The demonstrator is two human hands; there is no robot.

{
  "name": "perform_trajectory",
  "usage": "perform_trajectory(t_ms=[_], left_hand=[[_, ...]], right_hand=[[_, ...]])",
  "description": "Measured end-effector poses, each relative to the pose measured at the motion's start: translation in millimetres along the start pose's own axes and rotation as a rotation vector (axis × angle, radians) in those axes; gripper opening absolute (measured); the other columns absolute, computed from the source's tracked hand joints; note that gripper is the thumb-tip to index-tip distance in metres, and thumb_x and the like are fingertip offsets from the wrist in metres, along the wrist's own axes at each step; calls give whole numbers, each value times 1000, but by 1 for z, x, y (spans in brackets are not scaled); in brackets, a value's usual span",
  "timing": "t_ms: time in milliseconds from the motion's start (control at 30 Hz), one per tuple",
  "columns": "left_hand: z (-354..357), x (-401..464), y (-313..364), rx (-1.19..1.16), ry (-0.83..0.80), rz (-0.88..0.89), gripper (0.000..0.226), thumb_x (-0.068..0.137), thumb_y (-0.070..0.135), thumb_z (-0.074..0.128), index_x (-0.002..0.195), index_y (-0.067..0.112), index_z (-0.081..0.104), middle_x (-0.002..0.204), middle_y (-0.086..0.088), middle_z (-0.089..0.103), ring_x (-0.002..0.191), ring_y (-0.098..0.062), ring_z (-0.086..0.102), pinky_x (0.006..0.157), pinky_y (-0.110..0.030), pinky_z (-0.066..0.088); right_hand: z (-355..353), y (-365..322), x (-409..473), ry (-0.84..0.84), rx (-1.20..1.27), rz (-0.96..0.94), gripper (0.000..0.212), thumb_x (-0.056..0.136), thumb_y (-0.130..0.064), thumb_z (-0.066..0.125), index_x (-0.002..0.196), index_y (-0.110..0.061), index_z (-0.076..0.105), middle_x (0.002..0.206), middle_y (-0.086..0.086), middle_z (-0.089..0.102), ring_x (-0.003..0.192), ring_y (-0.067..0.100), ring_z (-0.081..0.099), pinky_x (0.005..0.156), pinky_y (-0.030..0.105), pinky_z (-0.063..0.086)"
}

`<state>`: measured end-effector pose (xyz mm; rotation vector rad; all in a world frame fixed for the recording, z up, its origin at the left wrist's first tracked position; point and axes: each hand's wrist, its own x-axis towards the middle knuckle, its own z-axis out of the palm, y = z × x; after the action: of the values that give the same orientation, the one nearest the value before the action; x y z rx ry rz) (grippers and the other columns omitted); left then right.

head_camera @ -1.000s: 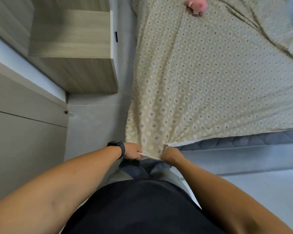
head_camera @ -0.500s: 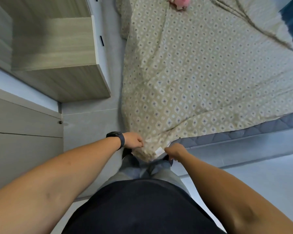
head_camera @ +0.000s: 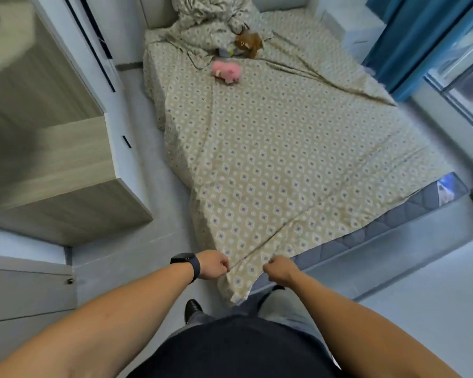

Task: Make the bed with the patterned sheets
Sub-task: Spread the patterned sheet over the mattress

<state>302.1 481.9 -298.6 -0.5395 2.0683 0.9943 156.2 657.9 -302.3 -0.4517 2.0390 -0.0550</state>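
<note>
We have the patterned sheet (head_camera: 271, 165) spread over the mattress (head_camera: 388, 227), its beige diamond print running from the near corner up toward the head of the bed. The near corner of the sheet hangs off the foot of the mattress and drapes down in front of our legs. Our left hand (head_camera: 212, 264) pinches the sheet's edge on the left side of that corner, fingers curled into a tight grip on the cloth. Our right hand (head_camera: 280, 268) is curled the same way just beside the corner's right edge, and its grip seems to be on the fabric there, though the fingertips are hidden. A dark watch (head_camera: 187, 264) sits on our left wrist.

A strip of blue-grey quilted mattress shows bare along the foot, to the right of our hands. Further up the sheet lie a pink plush toy (head_camera: 227, 71) and, just beyond it, a brown plush toy (head_camera: 250, 42), next to a bunched heap of matching bedding (head_camera: 210, 15) at the head. A wooden cabinet (head_camera: 52, 170) stands to our left across a narrow strip of floor, and a blue curtain (head_camera: 410, 42) hangs at the right.
</note>
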Motion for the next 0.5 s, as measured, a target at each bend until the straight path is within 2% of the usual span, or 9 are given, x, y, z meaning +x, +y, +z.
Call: perform_trajectory(t_ms=[67,167,233,333,400,500], left_hand=[[-10,9,18,-36,51,-7,33,100,20,46,125,17,67,136,-3,62,121,-22,58,99,-31,46],[-25,26,41,-120,149,-50,33,99,20,45,124,20,67,135,-2,62,120,-20,58,96,-28,46],[-26,34,57,-168,188,-103,32,99,19,45,122,21,67,133,-2,62,118,-20,59,95,-27,47],[-23,54,104,-267,272,-149,33,100,17,44,123,20,67,134,-1,61,115,-17,59,90,-22,47],[-20,68,136,-313,274,-145,33,101,17,43,123,21,67,130,-1,62,103,-13,58,74,-14,44],[-13,85,176,-356,226,-145,29,100,19,44,117,25,67,114,2,61,98,-14,58,71,-16,42]], right_hand=[[-26,7,10,17,27,-57,23,97,-22,48,80,-7,52,80,8,59,70,22,50,67,31,40],[-65,13,27,14,-30,-131,28,96,-19,48,70,-12,42,72,4,48,65,18,43,59,32,33],[-88,20,36,-12,-65,-187,28,97,-21,48,71,-13,42,73,5,48,72,21,49,60,33,33],[-137,43,51,-26,-56,-264,22,98,-28,49,92,-11,61,89,7,64,85,24,64,71,35,48],[-165,60,60,-17,-62,-309,29,99,-30,47,107,-10,66,99,8,70,85,20,62,79,35,52],[-192,86,72,-17,-50,-323,32,98,-29,46,109,-9,68,93,4,68,77,17,57,70,31,46]])
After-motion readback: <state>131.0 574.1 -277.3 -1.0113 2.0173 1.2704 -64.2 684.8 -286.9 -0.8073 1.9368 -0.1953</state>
